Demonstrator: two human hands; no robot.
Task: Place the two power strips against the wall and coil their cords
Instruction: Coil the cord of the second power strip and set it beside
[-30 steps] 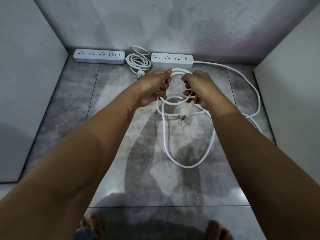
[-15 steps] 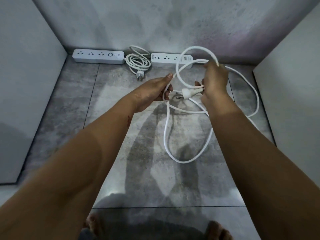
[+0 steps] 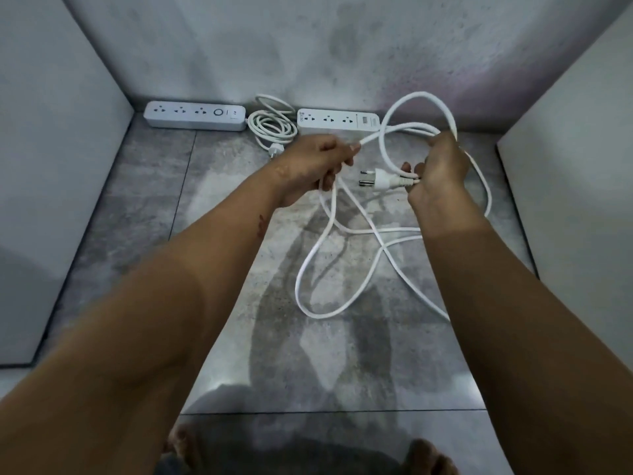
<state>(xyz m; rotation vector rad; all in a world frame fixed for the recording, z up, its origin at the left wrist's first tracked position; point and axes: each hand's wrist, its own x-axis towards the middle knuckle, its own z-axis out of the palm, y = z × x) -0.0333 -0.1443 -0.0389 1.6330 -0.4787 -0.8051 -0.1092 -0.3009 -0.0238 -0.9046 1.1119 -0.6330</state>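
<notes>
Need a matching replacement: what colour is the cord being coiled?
White cord, clearest in the head view.

floor (image 3: 219,337): grey tile | two power strips (image 3: 195,114) | coiled cord (image 3: 272,126) | loose cord (image 3: 329,269)

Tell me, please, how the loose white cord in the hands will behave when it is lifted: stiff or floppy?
Probably floppy yet springy: the loose cord sags from the left hand to the floor, while the loop above the right hand holds a round arc. It may spring open if released. The plug end looks heavier and could swing.
</notes>
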